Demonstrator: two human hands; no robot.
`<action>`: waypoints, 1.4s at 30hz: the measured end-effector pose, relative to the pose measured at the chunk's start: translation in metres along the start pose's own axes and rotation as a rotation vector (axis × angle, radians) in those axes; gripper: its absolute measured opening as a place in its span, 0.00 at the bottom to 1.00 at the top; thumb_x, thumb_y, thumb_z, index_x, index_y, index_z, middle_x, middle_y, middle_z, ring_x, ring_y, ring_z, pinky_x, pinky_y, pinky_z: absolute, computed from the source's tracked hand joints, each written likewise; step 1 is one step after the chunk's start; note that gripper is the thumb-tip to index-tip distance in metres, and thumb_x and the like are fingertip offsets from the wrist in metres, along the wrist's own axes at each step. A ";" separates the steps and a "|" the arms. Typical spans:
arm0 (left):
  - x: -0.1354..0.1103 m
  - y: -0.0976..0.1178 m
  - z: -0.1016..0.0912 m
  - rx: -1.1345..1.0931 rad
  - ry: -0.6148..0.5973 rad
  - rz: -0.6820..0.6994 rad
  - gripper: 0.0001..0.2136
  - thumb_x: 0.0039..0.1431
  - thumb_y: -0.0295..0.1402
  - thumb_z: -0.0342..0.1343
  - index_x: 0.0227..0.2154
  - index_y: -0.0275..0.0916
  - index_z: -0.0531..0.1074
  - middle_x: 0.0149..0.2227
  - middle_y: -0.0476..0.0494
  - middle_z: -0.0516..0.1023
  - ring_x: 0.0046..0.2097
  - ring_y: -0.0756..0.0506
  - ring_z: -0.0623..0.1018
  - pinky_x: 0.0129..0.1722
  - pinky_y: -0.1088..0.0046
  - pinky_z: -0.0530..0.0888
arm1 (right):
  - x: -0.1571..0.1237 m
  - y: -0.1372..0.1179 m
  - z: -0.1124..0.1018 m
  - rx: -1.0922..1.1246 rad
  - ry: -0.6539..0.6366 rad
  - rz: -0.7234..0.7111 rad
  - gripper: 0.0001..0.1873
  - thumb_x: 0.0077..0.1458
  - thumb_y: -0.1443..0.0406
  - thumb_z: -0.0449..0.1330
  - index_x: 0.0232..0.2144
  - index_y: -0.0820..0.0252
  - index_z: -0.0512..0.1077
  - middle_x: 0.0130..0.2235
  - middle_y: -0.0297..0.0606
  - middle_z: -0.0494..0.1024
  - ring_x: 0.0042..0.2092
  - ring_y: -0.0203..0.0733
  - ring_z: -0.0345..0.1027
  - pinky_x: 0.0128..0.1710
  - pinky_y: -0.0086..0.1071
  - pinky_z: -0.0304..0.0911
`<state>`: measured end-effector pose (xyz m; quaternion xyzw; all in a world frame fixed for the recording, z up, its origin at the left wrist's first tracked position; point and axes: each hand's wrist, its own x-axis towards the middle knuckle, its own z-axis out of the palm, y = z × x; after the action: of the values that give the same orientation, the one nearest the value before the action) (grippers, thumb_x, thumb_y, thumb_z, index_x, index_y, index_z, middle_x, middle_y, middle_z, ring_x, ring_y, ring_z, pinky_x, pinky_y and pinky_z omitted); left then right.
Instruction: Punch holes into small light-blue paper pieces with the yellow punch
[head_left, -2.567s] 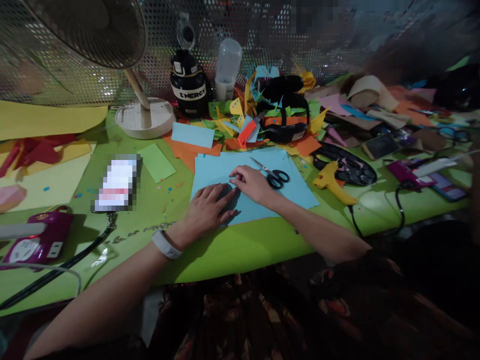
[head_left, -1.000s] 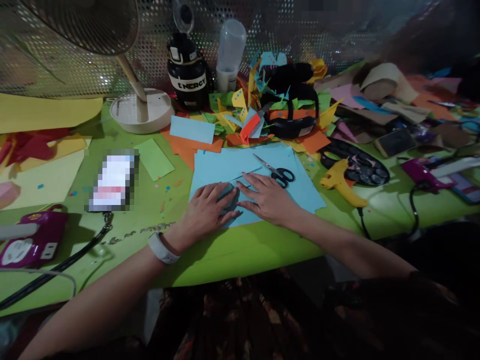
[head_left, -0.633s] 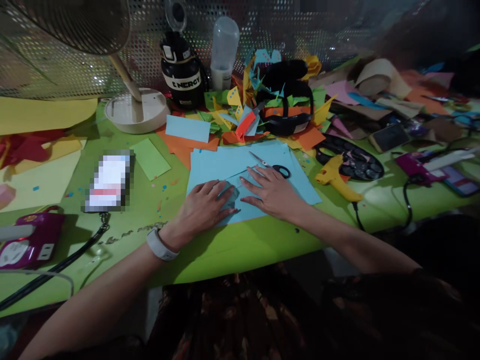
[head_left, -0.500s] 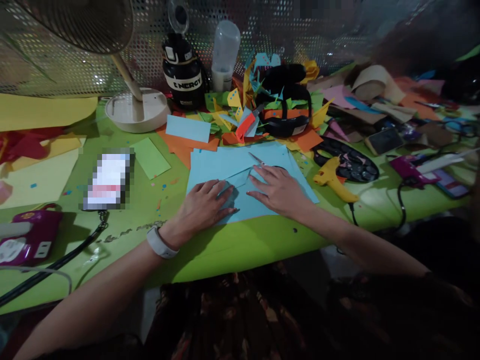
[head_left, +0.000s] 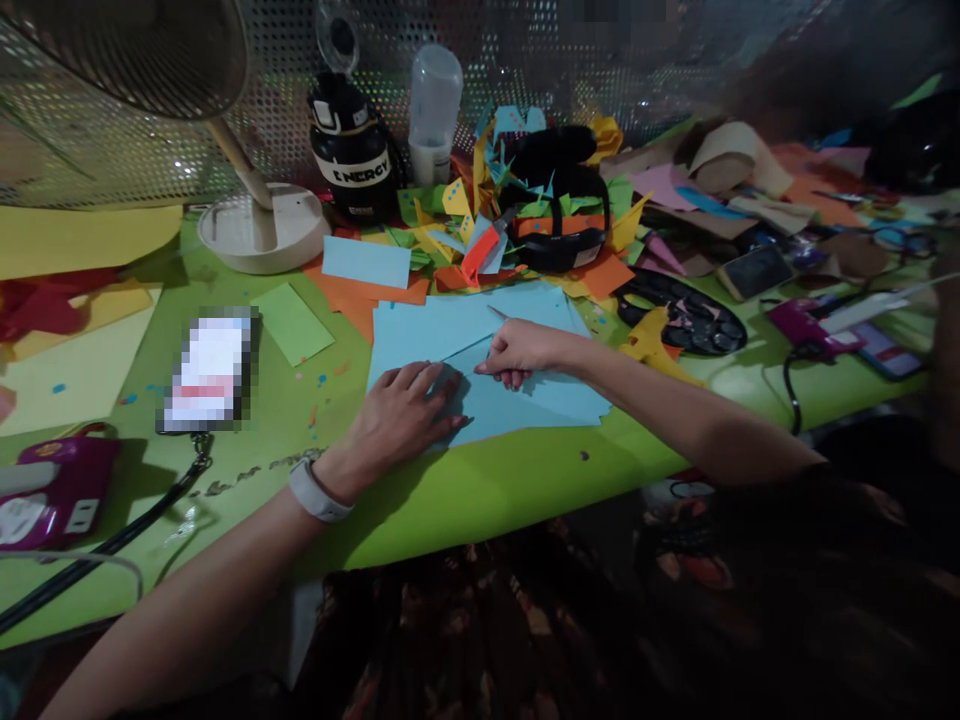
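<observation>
My left hand (head_left: 405, 408) lies flat on blue paper (head_left: 427, 322) at the middle of the table, its fingers a little apart. Close to those fingertips is my right hand (head_left: 525, 350), closed with curled fingers over a raised or folded edge in the paper. What the curled fingers grip, if anything, is hidden. A thin pointed tip, like one of scissors (head_left: 496, 313), shows just behind the right hand; the rest is covered by hand and forearm. The blue paper appears to be more than one sheet, with edges that do not line up.
Behind the paper are folded paper scraps (head_left: 450, 235), a black bottle (head_left: 352, 165) and a fan base (head_left: 262, 235). To the left lie a phone (head_left: 208, 370) and a purple device (head_left: 64, 490). At right are a yellow glue gun (head_left: 652, 340) and a black tray (head_left: 694, 315).
My right hand has gone from spread fingers to a closed shape at the paper's edge. My left hand stays flat on the paper. The view has shifted slightly.
</observation>
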<state>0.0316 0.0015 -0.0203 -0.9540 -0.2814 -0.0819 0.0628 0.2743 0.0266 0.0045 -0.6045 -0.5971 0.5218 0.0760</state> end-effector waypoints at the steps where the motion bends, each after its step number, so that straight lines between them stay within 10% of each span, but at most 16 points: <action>1: 0.000 0.000 0.000 0.005 0.006 0.002 0.23 0.66 0.49 0.47 0.56 0.42 0.69 0.57 0.35 0.71 0.56 0.35 0.72 0.47 0.57 0.73 | -0.002 0.002 -0.003 0.002 -0.003 0.002 0.20 0.49 0.55 0.67 0.16 0.60 0.69 0.19 0.39 0.76 0.19 0.33 0.66 0.19 0.29 0.59; 15: -0.002 0.000 0.002 -0.012 -0.002 -0.002 0.22 0.66 0.48 0.47 0.57 0.43 0.68 0.58 0.35 0.70 0.56 0.34 0.71 0.49 0.56 0.72 | 0.001 -0.011 -0.005 -0.022 -0.038 0.032 0.21 0.43 0.53 0.70 0.15 0.61 0.69 0.17 0.37 0.75 0.18 0.31 0.65 0.15 0.26 0.54; 23: 0.020 -0.012 -0.031 -0.333 -0.066 -0.197 0.17 0.63 0.46 0.52 0.46 0.40 0.75 0.49 0.37 0.77 0.47 0.40 0.77 0.46 0.63 0.72 | 0.004 -0.012 -0.010 -0.041 -0.070 0.117 0.17 0.53 0.64 0.66 0.17 0.64 0.69 0.18 0.35 0.74 0.19 0.28 0.64 0.17 0.23 0.50; 29: 0.067 -0.023 -0.037 -0.945 -0.605 -0.635 0.22 0.52 0.52 0.58 0.19 0.36 0.73 0.18 0.45 0.74 0.21 0.50 0.71 0.24 0.73 0.65 | 0.002 -0.013 -0.008 -0.048 -0.065 0.119 0.17 0.55 0.65 0.64 0.17 0.64 0.68 0.19 0.35 0.74 0.19 0.29 0.65 0.17 0.24 0.50; 42: 0.074 -0.026 -0.021 -1.082 -0.726 -0.664 0.19 0.47 0.49 0.64 0.18 0.36 0.75 0.13 0.50 0.66 0.17 0.53 0.60 0.20 0.73 0.55 | 0.004 -0.009 -0.008 -0.048 -0.065 0.077 0.19 0.55 0.63 0.64 0.16 0.64 0.68 0.18 0.36 0.74 0.19 0.29 0.65 0.16 0.23 0.50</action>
<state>0.0765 0.0586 0.0159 -0.6830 -0.4790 0.0970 -0.5428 0.2733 0.0365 0.0118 -0.6112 -0.5880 0.5293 0.0220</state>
